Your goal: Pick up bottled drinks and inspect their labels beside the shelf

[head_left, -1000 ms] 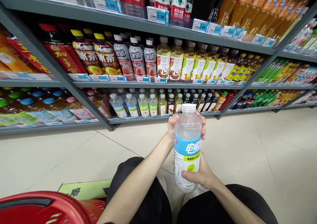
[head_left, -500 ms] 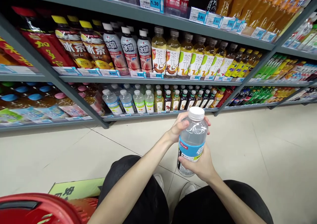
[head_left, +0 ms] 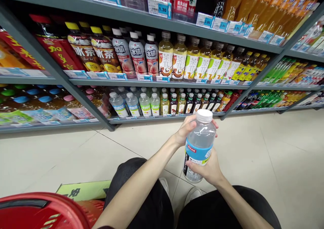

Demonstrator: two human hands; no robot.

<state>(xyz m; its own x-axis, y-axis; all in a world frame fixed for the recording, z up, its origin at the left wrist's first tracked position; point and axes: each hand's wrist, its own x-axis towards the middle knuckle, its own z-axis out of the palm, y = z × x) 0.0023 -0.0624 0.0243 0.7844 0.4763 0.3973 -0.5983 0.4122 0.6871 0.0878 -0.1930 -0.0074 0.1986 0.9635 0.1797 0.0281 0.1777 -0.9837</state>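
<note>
Both of my hands hold a clear plastic drink bottle (head_left: 198, 146) with a white cap and a blue label. It stands nearly upright, tilted slightly, above the floor in front of my knees. My left hand (head_left: 186, 129) is wrapped round the upper part from behind, its thumb on the near side and its fingertips showing past the far right edge. Lower down, my right hand (head_left: 209, 168) grips the labelled part from the right, with the thumb across the front. Similar white-capped bottles (head_left: 118, 105) with blue labels stand on the bottom shelf ahead.
A grey shelf unit (head_left: 162, 84) with rows of drink bottles and price tags spans the view ahead. At the lower left is a red basket (head_left: 58, 205), beside a yellow-green floor sign (head_left: 83, 190). Pale tiles (head_left: 141, 138) cover the floor.
The view has shifted a little, so the shelves and the held bottle appear slightly farther right. Both hands keep the same hold on the bottle.
</note>
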